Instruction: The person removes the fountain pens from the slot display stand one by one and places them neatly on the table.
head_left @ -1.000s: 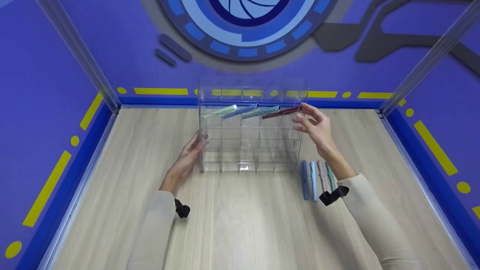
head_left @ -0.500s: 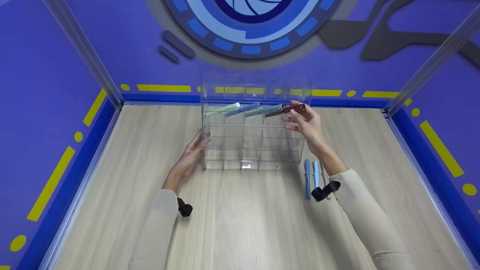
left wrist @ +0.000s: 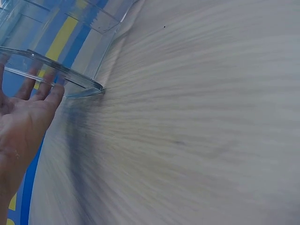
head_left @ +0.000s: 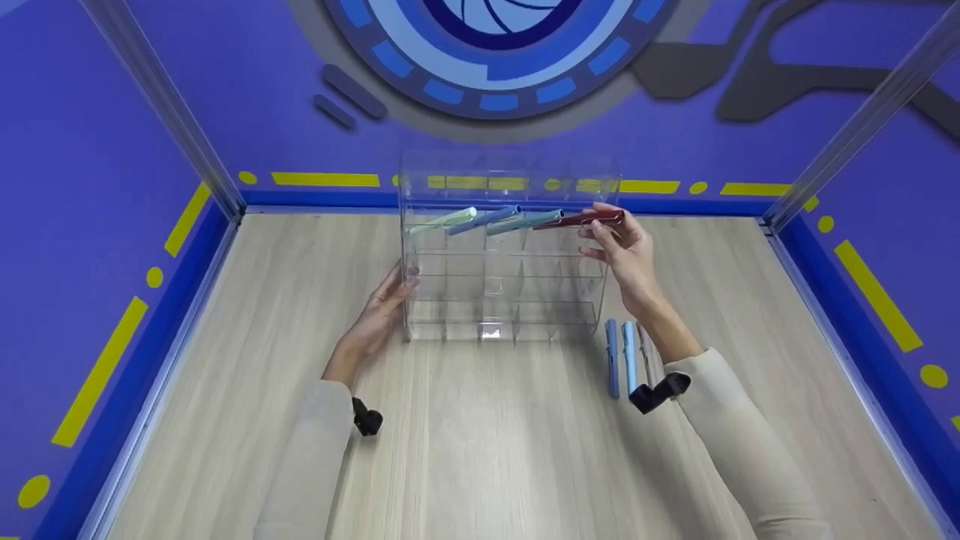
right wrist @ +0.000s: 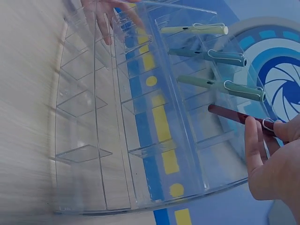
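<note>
A clear tiered pen rack (head_left: 499, 289) stands upright at the back of the table. My left hand (head_left: 381, 311) rests its extended fingers (left wrist: 55, 93) against the rack's left side. My right hand (head_left: 626, 255) pinches a dark red pen (right wrist: 229, 113) by its clip end, between thumb and fingers. This pen slants over the top tier, at the right of the others; whether its lower end touches the rack I cannot tell. A light green pen (head_left: 454, 218), a blue pen (head_left: 487, 219) and a teal pen (head_left: 529, 222) lean side by side in the top tier.
To the right of the rack, a blue pen (head_left: 613, 360), a light blue pen (head_left: 629, 352) and a grey pen (head_left: 645, 349) lie on the wooden table (head_left: 480, 450), partly under the right forearm. Blue printed panels (head_left: 300, 150) enclose the back and sides.
My right hand has shifted its fingers along the dark red pen, then drawn the pen slightly to the right. A green pen on the table is now hidden by the arm. The left hand stays put.
</note>
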Action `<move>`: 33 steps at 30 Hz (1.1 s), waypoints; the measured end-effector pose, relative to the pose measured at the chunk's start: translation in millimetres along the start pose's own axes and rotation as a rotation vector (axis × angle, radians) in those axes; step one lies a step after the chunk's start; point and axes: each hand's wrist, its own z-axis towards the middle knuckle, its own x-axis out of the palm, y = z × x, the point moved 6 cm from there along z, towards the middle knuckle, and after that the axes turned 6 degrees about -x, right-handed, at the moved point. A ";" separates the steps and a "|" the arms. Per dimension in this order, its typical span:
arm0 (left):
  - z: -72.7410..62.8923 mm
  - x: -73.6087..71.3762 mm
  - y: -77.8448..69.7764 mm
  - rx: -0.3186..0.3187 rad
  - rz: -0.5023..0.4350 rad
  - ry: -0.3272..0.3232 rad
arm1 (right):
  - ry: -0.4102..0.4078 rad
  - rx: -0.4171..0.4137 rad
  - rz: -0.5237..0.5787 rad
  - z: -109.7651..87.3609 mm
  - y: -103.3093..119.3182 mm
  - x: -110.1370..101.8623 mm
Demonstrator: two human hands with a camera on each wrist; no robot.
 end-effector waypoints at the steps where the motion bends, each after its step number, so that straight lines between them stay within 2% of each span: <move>1: -0.3 0.0 -0.2 -0.002 -0.004 0.000 | -0.004 -0.007 0.006 -1.0 2.2 -0.5; 9: -0.1 -2.0 -4.5 0.012 0.026 -0.021 | -0.025 -0.059 0.021 -4.8 18.9 -2.8; 16: 1.3 0.7 -1.7 0.023 0.016 0.001 | -0.049 -0.080 0.010 -10.7 31.4 -13.6; 20: -0.7 -1.5 -0.5 0.014 0.003 -0.016 | -0.053 -0.098 0.008 -12.7 35.0 -18.2; 24: -1.5 -1.7 -0.3 0.022 0.005 -0.002 | -0.054 -0.110 0.007 -15.6 35.5 -24.0; 33: -0.7 -0.5 -0.6 0.013 0.008 -0.015 | -0.021 -0.049 0.051 -24.2 32.9 -40.9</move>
